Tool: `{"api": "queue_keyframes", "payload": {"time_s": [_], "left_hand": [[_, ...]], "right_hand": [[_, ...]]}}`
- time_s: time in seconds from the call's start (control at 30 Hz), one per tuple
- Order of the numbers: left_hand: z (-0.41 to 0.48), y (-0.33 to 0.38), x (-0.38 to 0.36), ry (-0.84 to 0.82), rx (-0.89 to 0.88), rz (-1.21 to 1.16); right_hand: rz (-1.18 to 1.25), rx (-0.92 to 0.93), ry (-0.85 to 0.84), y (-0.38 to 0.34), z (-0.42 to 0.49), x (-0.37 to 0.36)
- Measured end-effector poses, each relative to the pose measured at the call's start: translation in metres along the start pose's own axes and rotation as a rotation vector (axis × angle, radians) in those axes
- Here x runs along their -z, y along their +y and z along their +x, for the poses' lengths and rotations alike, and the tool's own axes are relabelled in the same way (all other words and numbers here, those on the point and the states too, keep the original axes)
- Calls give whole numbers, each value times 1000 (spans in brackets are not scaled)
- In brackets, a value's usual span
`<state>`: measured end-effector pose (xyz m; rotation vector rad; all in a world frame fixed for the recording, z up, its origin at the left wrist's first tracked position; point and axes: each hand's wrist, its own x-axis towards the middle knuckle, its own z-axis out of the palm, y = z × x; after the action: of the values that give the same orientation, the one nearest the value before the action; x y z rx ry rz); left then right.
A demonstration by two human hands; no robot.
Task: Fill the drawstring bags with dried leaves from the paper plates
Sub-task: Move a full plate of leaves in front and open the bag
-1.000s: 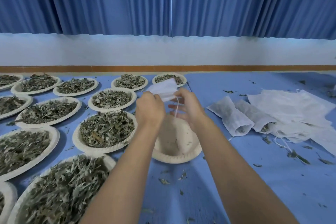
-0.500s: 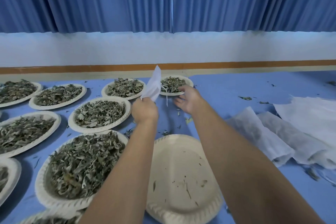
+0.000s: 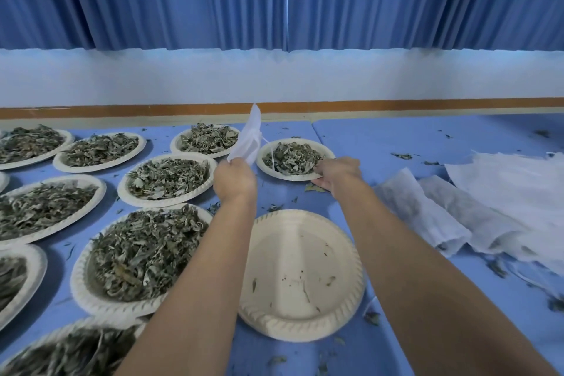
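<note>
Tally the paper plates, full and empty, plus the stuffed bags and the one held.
Plates with leaves: 9 (right hand grips one)
Empty plate: 1
Stuffed bags lying at right: 2
Bag gripped by left hand: 1
Total: 13
Left-edge plate sliver and flat bag pile left out.

Passage: bare blue table is lying open at 1 o'clock of the empty plate.
Obstructions: leaf-heaped plates are crowding 8 to 12 o'clock, rims nearly touching; white bags are sprawling across 2 to 3 o'clock.
</note>
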<state>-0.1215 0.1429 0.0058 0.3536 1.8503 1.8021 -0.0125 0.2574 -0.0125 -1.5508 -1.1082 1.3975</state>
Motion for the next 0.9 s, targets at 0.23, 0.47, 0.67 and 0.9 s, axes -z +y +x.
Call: {"api": "queue_keyframes", "payload": {"time_s": [0.23, 0.47, 0.67, 0.9], "left_hand": [[-37, 3, 23, 39, -54, 63], [-91, 6, 54, 130, -179, 121], [-124, -16, 72, 136, -125, 29], [-145, -37, 78, 87, -143, -23]], "right_hand": [[108, 38, -113, 5, -47, 36], [54, 36, -201, 20, -107, 83], [-292, 87, -209, 36, -145, 90], [-655, 434, 11, 60, -159, 89]]}}
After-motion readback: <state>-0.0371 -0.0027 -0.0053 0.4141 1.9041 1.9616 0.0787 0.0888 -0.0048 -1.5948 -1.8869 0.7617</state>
